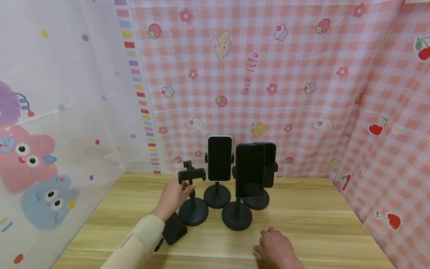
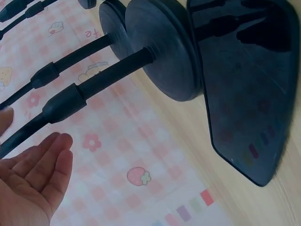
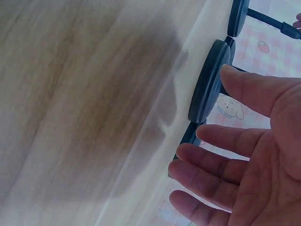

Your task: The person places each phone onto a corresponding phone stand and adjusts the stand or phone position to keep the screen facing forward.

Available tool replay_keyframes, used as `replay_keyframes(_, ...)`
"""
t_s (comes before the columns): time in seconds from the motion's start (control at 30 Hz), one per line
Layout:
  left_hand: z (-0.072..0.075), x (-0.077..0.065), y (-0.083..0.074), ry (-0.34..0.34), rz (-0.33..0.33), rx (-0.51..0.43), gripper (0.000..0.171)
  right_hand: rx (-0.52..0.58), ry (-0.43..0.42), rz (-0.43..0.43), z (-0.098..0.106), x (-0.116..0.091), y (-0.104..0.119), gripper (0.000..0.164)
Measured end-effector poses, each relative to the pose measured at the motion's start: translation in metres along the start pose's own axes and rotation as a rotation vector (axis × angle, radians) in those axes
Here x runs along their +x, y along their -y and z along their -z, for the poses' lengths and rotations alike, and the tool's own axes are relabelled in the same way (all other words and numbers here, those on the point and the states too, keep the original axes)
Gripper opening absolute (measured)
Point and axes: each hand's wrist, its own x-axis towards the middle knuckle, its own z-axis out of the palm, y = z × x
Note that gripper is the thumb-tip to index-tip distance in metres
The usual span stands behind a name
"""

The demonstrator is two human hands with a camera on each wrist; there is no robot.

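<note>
My left hand (image 1: pixel 174 198) is at the upper pole of a black phone stand (image 1: pixel 193 211) whose holder (image 1: pixel 192 174) carries no phone. In the left wrist view, the pole (image 2: pixel 115 73) runs between the thumb and the loosely extended fingers of the left hand (image 2: pixel 33 183). These fingers are not closed round it. A black phone (image 1: pixel 174 228) lies on the table next to that stand's base, partly behind my left forearm. Over the table at the front right, my right hand (image 1: pixel 276 247) holds nothing, its fingers loosely extended in the right wrist view.
Behind stands a white-edged phone (image 1: pixel 220 158) in its stand. To the right, a black phone (image 1: pixel 250 170) in another stand partly covers a further mounted phone (image 1: pixel 270 164). A small dark object (image 1: pixel 159 244) lies at the front left. Printed cloth (image 1: pixel 255 74) hangs behind the wooden table (image 1: pixel 315 220).
</note>
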Motion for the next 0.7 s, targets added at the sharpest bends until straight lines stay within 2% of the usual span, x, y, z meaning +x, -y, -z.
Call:
replay_keyframes(0.1, 0.004, -0.006, -0.001, -0.012, 0.009, -0.001, 0.037, -0.007, -0.009, 0.005, 0.000, 0.000, 0.001, 0.047)
replay_keyframes(0.27, 0.014, -0.014, -0.009, -0.068, -0.063, -0.038, 0.060, -0.007, -0.010, 0.013, -0.001, -0.001, 0.000, 0.046)
replay_keyframes(0.4, 0.027, -0.021, -0.019, -0.127, -0.114, -0.033, 0.086, -0.006, -0.011, 0.016, -0.002, -0.001, 0.000, 0.046)
replay_keyframes(0.5, 0.037, -0.021, -0.022, -0.206, -0.238, 0.013, 0.100, -0.006, -0.007, 0.015, -0.002, -0.001, 0.001, 0.046)
replay_keyframes(0.6, 0.045, -0.017, -0.023, -0.284, -0.403, 0.065, 0.098, 0.005, 0.008, 0.005, -0.001, 0.000, 0.001, 0.046)
replay_keyframes(0.7, 0.052, -0.012, -0.026, -0.310, -0.534, 0.112, 0.089, 0.020, 0.035, -0.010, 0.000, 0.002, 0.001, 0.046)
